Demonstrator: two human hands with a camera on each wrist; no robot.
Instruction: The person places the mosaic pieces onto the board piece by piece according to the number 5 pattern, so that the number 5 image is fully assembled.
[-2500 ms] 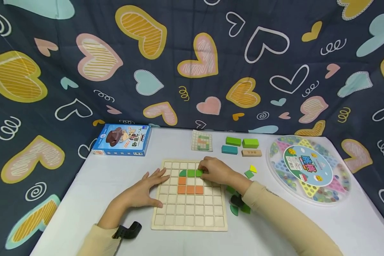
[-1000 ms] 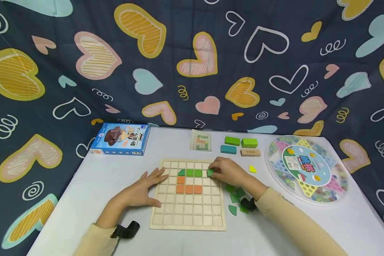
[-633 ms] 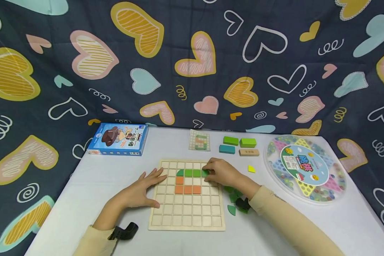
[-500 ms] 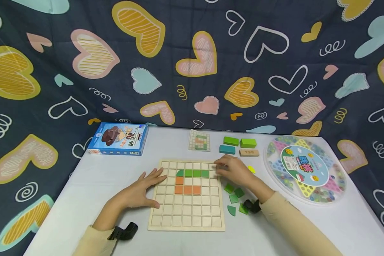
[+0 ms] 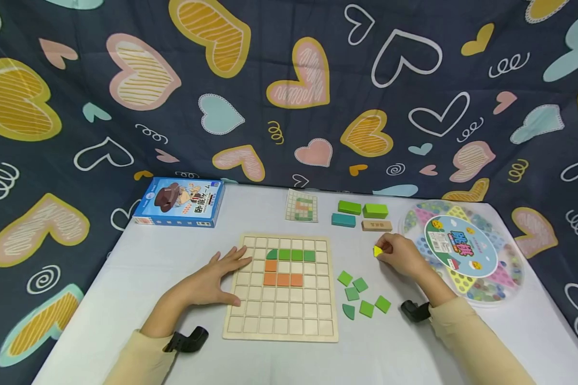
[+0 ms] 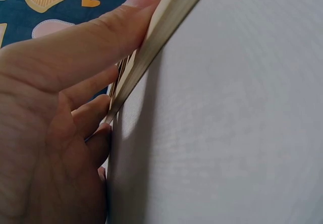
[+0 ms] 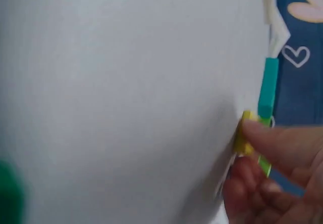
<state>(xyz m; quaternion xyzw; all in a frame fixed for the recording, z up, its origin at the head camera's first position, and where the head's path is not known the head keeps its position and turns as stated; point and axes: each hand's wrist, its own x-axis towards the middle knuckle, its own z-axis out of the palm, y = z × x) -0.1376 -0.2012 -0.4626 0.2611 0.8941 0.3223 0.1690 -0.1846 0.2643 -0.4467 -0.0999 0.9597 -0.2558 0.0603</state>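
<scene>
While flat on the table: yellow piece [image 5: 378, 251], right of the grid board [image 5: 281, 326], orientation unclear.
Right hand [image 5: 401, 257]: fingertips pinch the yellow piece.
Left hand [image 5: 212, 278]: fingers straight, pressing the board's left edge.

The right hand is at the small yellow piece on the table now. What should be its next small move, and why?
Probably lift the yellow piece clear of the table. The right hand has its fingertips on it, beside the marble game tray, while the left hand lies flat on the wooden grid board, steadying it. Whether the piece is already pinched cannot be told; the wrist view is blurred.
</scene>
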